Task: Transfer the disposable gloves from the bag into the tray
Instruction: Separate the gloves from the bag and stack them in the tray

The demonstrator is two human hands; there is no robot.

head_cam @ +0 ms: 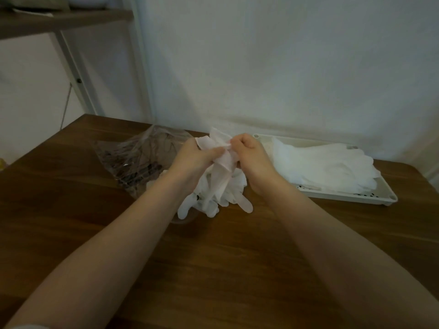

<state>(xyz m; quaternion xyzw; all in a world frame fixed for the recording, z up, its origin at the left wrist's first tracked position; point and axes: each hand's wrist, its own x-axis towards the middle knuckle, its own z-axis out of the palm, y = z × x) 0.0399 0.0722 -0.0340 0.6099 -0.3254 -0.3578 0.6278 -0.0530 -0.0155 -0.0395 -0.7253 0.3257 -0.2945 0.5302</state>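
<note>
A brown wooden table (213, 269) stands against a pale wall, with a metal-legged shelf (71, 22) above its far left corner. Near the far edge, left of centre, lies a crumpled clear plastic bag (135, 157), partly hidden by the left forearm. Toward the far right corner sits a shallow off-white plastic tray (389, 198) holding a flat stack of white disposable gloves (327, 165). Between bag and tray, a loose bunch of thin white gloves (218, 188) hangs from both hands, its fingers drooping to the tabletop. The left hand (194, 157) grips the bunch's top, thumb pressed across it. The right hand (251, 153) is curled tight, pinching the same cuff end.
</note>
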